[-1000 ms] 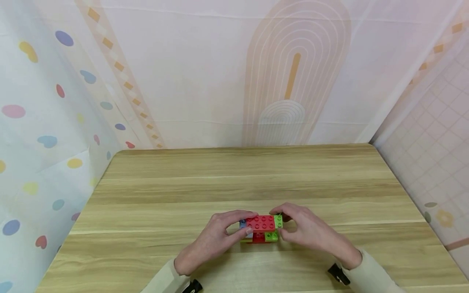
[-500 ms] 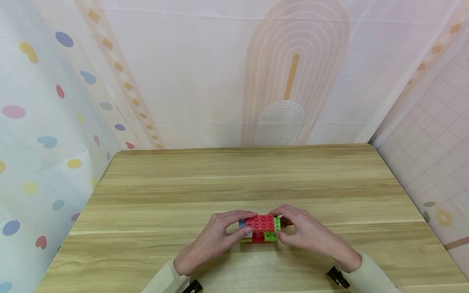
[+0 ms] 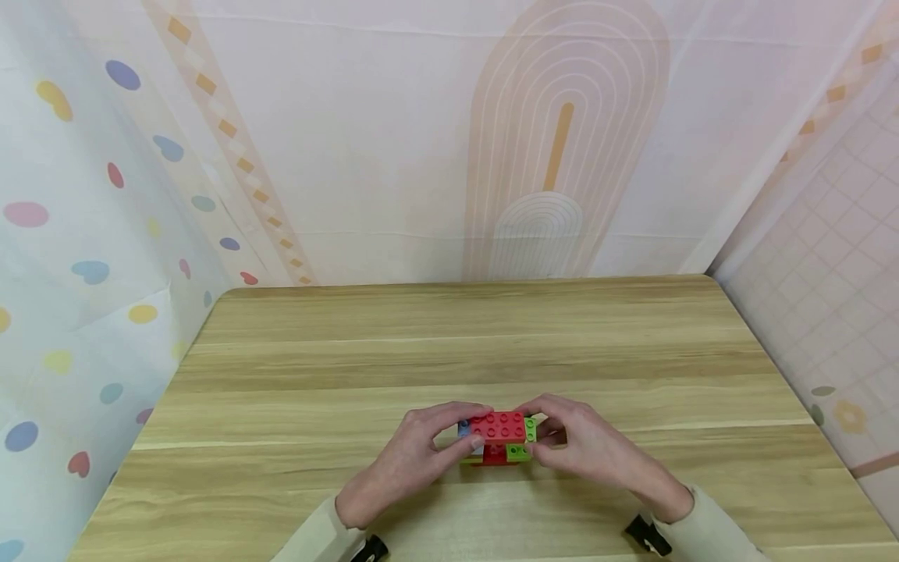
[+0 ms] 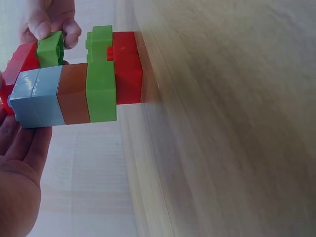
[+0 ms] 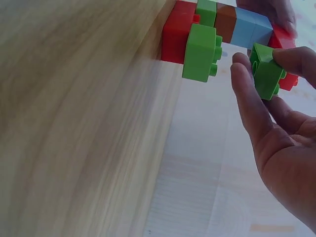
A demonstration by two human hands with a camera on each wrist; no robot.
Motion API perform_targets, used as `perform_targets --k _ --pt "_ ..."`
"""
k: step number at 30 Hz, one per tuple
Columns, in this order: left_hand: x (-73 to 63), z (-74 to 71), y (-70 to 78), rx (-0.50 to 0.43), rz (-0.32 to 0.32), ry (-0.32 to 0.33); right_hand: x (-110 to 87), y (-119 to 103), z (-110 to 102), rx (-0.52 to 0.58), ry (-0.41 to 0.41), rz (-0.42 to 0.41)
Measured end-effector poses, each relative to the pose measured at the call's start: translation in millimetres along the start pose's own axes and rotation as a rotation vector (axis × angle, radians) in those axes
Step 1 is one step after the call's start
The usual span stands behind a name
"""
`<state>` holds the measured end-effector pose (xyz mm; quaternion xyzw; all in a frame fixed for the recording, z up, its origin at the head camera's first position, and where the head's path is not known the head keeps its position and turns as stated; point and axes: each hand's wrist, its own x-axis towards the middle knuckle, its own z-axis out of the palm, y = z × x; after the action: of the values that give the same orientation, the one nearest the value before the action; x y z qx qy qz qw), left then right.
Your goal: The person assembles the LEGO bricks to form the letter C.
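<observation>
My left hand [image 3: 417, 449] grips the left end of a red toy building brick [image 3: 500, 428], thumb in front and fingers behind. That brick lies across the top of a column of light blue [image 4: 47, 96], brown [image 4: 74, 94] and green bricks, which stands on a red base brick [image 4: 129, 74]. A second green brick [image 5: 200, 52] sits on the base's other end. My right hand [image 3: 586, 441] pinches another green brick [image 5: 266, 74] at the red top brick's right end, slightly lower than it. A gap separates this one from the green brick below. Whether it is joined to the red brick cannot be told.
The wooden table [image 3: 435, 336] stretches out behind the hands and to both sides. A patterned cloth [image 3: 365, 156] hangs along its back, with more cloth at the left and right. Black wrist straps [image 3: 648, 534] show at the sleeves.
My right hand has shifted slightly left with the green brick, and less of that brick sticks out past the red top brick. My left hand has hardly moved.
</observation>
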<state>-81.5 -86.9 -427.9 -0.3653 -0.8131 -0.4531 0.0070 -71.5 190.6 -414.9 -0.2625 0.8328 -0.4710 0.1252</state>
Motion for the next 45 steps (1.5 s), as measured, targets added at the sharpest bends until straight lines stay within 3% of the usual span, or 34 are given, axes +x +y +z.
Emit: perform_targets --k 12,26,40,45 --pt "1.4 0.1 -1.0 0.033 0.051 0.013 -4.5 0.0 -0.7 0.215 -0.028 0.137" --pt "2.5 -0.3 1.3 0.082 0.077 0.018 -6.9 -1.1 1.4 0.339 0.005 0.211" --pt "5.1 -3.1 4.9 0.076 0.052 -0.015 -6.5 8.5 1.7 0.497 -0.036 0.141" --pt "4.9 -3.7 4.2 0.066 0.047 -0.015 -3.7 4.6 -1.5 0.529 -0.068 0.154"
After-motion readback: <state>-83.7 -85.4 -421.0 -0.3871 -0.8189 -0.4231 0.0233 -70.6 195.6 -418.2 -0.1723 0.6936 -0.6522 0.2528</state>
